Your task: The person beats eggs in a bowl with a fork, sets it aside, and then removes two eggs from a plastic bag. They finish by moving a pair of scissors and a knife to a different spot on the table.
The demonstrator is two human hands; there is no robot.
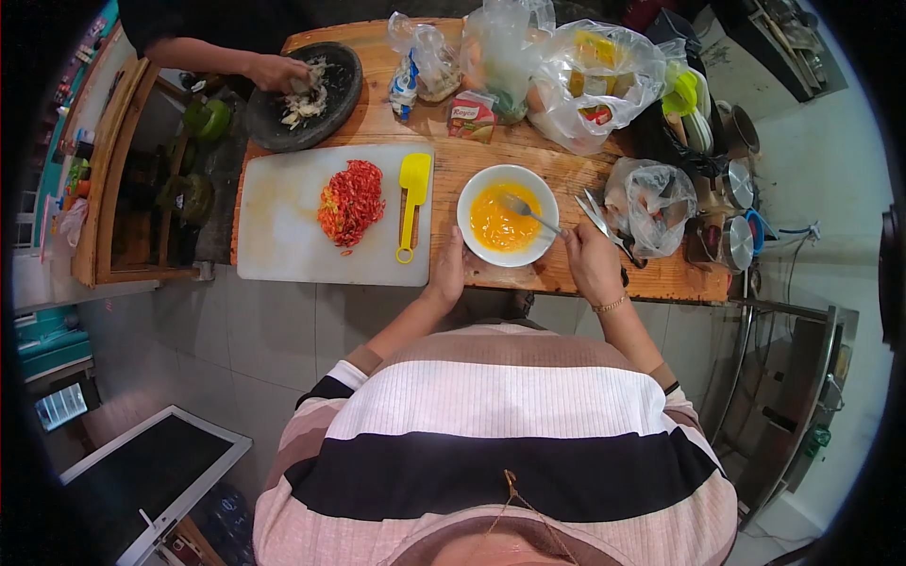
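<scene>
A white bowl (474, 241) of beaten yellow egg (498, 229) stands near the front edge of the wooden table. My left hand (447, 271) holds the bowl's lower left side, its fingers along the wall. Between the fingers of my right hand (593, 267) is the handle of a metal spoon (518, 205), whose head dips into the egg. To the left, a white cutting board (274, 222) carries a heap of chopped red chili (353, 204) and a yellow spatula (411, 193). Scissors (596, 213) lie just beyond my right hand.
At the far left, another person's hand (283, 74) works over pale shreds in a dark stone mortar (344, 94). Plastic bags (599, 80) and a red seasoning packet (472, 116) line the back. A clear bag (651, 203) sits right, by hanging pans (739, 184).
</scene>
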